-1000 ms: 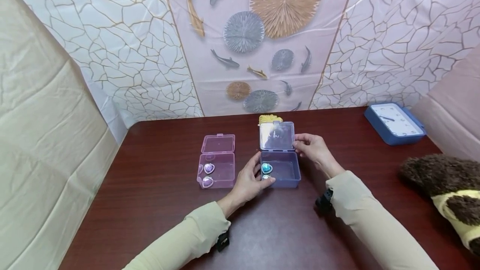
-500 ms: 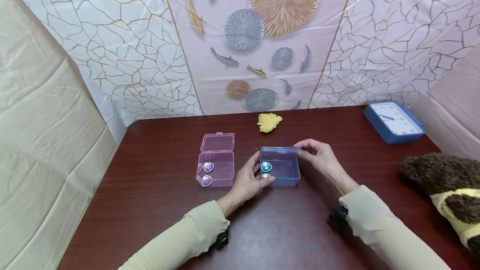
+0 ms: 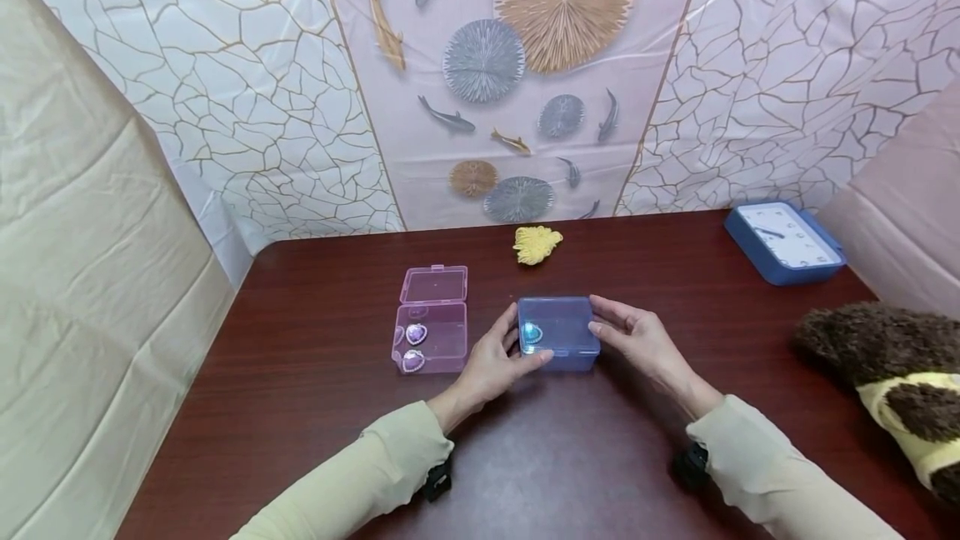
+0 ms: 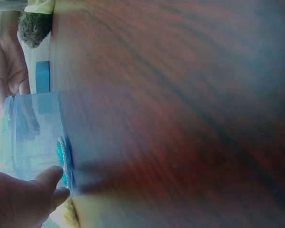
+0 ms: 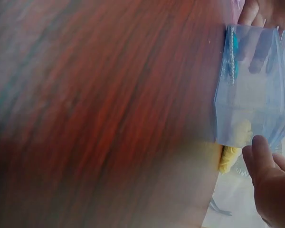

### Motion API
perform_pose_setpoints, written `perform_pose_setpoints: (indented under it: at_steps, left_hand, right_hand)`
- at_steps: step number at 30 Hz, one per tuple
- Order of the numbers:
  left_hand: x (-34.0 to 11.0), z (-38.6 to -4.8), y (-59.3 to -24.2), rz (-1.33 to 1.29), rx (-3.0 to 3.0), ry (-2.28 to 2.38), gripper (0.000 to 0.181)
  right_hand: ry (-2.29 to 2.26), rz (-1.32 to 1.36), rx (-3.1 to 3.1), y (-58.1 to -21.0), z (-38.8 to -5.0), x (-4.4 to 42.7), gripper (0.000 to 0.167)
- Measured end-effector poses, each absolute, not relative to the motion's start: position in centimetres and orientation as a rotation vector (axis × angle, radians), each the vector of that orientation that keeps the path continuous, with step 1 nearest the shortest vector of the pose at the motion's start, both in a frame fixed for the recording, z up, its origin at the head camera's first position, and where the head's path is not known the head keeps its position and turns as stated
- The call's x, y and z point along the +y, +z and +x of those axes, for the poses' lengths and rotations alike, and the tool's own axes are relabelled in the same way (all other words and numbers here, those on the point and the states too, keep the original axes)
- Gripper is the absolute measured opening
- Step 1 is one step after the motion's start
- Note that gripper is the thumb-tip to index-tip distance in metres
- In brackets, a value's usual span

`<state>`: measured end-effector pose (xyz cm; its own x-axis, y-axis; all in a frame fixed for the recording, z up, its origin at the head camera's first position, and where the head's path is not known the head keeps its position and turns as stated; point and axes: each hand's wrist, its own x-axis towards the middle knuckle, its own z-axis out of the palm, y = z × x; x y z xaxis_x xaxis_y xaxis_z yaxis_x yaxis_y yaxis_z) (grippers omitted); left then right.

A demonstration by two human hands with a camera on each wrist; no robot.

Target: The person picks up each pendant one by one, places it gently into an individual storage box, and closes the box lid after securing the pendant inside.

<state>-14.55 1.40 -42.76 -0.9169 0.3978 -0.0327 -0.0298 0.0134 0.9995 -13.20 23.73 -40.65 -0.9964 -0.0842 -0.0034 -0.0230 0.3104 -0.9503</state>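
Observation:
A see-through blue plastic box (image 3: 558, 336) stands on the table with its lid folded over the top. A narrow gap shows between lid and base in the right wrist view. My left hand (image 3: 487, 369) holds the box's left side, thumb on its front edge. My right hand (image 3: 641, 344) grips its right side, thumb and fingertips at the lid's edge. Through the lid shows a teal gem with a beaded rim (image 3: 532, 332). To the left, a pink plastic box (image 3: 448, 340) lies with its lid back, holding purple heart-shaped gems (image 3: 413, 361).
A yellow bundle of yarn (image 3: 537, 245) lies behind the blue box. A blue clock (image 3: 787, 244) sits at the back right, and a brown furry plush (image 3: 885, 348) with yellow parts at the right edge. Patterned cloth (image 3: 480, 132) hangs behind the table.
The blue box's lid has swung forward from upright to lying over the base, uncovering the yellow yarn to view. My right hand came forward with it; the left stayed on the box.

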Motion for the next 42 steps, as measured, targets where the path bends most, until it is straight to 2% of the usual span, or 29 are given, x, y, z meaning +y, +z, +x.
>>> perform_pose_setpoints:
  at_steps: [5, 10, 17, 28, 34, 38, 42]
  left_hand:
    - [1.3, -14.9, -43.0, 0.403, 2.071, 1.970, 0.074]
    - [1.5, -14.4, -40.7, 0.365, 2.176, 1.915, 0.067]
    - [2.9, -16.0, -42.7, 0.262, 2.285, 1.955, 0.068]
    - [4.3, -16.9, -42.3, 0.218, 2.338, 2.029, 0.064]
    - [5.1, -17.3, -41.2, 0.186, 2.445, 1.919, 0.065]
    - [4.7, -16.6, -39.4, 0.306, 2.555, 1.740, 0.071]
    - [1.6, -15.5, -37.0, 0.521, 2.434, 1.694, 0.082]
  right_hand:
    - [-1.782, -0.101, 2.517, -40.8, -13.7, 23.5, 0.051]
    - [-1.759, -0.056, 2.529, -40.8, -14.5, 23.4, 0.050]
    - [-1.797, 0.015, 2.488, -40.9, -15.9, 23.5, 0.049]
    - [-1.783, -0.024, 2.610, -41.1, -17.0, 23.7, 0.045]
    - [-1.741, 0.012, 2.611, -41.0, -17.4, 24.2, 0.047]
    - [-1.792, 0.088, 2.612, -40.6, -17.1, 24.1, 0.047]
    - [-2.151, 0.210, 2.563, -39.5, -16.6, 23.0, 0.039]
